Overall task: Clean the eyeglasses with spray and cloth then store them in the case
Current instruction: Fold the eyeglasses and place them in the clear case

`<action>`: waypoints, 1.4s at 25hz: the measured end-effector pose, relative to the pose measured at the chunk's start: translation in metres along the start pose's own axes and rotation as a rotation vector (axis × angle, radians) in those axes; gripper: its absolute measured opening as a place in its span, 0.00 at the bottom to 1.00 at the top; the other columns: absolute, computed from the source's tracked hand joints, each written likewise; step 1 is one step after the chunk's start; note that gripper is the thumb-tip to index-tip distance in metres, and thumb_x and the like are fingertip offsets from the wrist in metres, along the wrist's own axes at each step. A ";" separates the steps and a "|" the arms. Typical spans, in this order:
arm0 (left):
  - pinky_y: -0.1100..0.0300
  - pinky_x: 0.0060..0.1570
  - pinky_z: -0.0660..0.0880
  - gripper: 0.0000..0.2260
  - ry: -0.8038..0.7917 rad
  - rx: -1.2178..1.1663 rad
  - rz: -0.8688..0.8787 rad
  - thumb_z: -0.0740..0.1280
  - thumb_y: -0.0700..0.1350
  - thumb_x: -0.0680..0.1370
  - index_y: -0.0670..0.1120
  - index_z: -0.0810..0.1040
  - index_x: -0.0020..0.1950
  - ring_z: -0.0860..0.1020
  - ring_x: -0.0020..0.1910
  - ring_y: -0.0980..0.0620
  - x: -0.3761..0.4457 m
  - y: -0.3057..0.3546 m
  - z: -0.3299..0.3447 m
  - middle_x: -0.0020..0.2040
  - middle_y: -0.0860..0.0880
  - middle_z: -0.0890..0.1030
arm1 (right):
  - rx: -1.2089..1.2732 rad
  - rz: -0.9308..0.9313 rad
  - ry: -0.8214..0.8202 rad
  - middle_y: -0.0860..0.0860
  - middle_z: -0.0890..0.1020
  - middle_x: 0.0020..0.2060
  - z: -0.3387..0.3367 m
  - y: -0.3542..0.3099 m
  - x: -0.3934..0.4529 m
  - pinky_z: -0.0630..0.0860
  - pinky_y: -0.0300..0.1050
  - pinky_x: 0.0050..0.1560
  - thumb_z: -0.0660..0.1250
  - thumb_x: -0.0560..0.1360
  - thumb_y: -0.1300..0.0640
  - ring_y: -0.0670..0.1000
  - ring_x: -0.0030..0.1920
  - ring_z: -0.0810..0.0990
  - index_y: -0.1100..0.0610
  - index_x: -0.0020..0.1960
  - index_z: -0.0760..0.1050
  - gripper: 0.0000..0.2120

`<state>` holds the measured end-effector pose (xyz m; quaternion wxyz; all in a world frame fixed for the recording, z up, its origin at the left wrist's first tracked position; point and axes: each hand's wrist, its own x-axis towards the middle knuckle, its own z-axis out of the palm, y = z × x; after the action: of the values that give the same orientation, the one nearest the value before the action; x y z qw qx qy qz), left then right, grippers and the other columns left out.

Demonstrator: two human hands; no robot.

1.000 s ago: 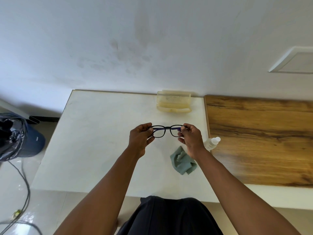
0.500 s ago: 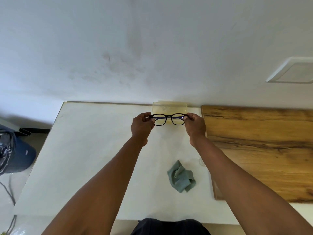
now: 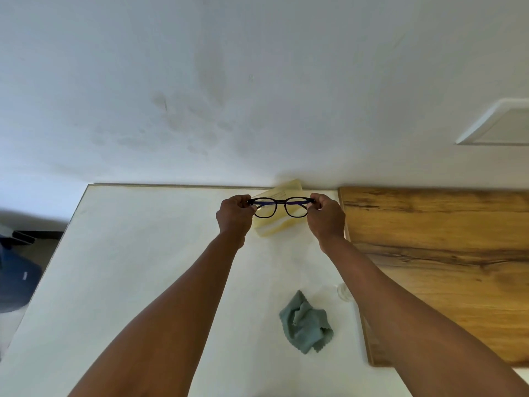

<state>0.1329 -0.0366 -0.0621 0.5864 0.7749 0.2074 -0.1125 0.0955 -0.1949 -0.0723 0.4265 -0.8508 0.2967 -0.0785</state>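
I hold the dark-framed eyeglasses level by both ends, my left hand pinching the left side and my right hand the right. They hover just above and in front of the pale yellow translucent case, which lies at the back of the white table by the wall. A crumpled grey-green cloth lies nearer me on the table. Only a sliver of the clear spray bottle peeks out from behind my right forearm.
The white table meets a white wall at the back. A wooden board covers the right side. A dark blue bin stands on the floor to the left, past the table's edge.
Both hands carried the eyeglasses away from me, from above the cloth to just over the case. The case now sits turned at an angle. The view tilted upward.
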 end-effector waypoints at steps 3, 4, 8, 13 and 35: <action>0.55 0.50 0.78 0.12 0.004 -0.037 -0.031 0.69 0.37 0.73 0.43 0.79 0.55 0.76 0.36 0.50 -0.004 -0.006 0.003 0.40 0.49 0.79 | -0.027 -0.027 -0.016 0.61 0.79 0.56 0.000 0.002 0.003 0.70 0.41 0.54 0.61 0.77 0.63 0.57 0.55 0.78 0.60 0.61 0.75 0.14; 0.54 0.50 0.79 0.12 0.005 -0.047 -0.033 0.69 0.37 0.73 0.43 0.79 0.56 0.76 0.36 0.51 -0.005 -0.007 0.004 0.38 0.50 0.79 | -0.031 -0.037 -0.020 0.61 0.79 0.56 -0.001 0.001 0.004 0.70 0.42 0.55 0.61 0.77 0.63 0.57 0.55 0.77 0.60 0.61 0.75 0.14; 0.53 0.53 0.77 0.11 0.027 -0.053 -0.022 0.71 0.38 0.72 0.43 0.79 0.54 0.79 0.46 0.47 -0.010 -0.011 0.006 0.42 0.47 0.81 | -0.074 -0.096 -0.041 0.62 0.78 0.56 -0.005 -0.003 0.013 0.70 0.45 0.58 0.61 0.76 0.64 0.59 0.56 0.76 0.60 0.61 0.75 0.14; 0.59 0.43 0.75 0.09 0.035 -0.013 -0.038 0.71 0.40 0.71 0.42 0.80 0.51 0.79 0.45 0.45 -0.013 -0.014 0.005 0.46 0.42 0.83 | -0.114 -0.098 -0.129 0.62 0.75 0.58 -0.009 -0.005 0.021 0.70 0.47 0.61 0.61 0.77 0.63 0.59 0.58 0.74 0.59 0.62 0.74 0.15; 0.63 0.47 0.72 0.11 0.067 0.019 -0.013 0.70 0.38 0.72 0.42 0.81 0.54 0.78 0.50 0.47 -0.013 -0.026 0.006 0.50 0.43 0.82 | -0.158 -0.051 -0.090 0.63 0.79 0.55 -0.004 0.015 -0.009 0.71 0.47 0.58 0.63 0.75 0.65 0.60 0.56 0.76 0.63 0.63 0.73 0.16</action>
<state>0.1101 -0.0390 -0.0809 0.5709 0.7825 0.2308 -0.0923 0.0801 -0.1999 -0.0801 0.3690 -0.8917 0.2606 -0.0273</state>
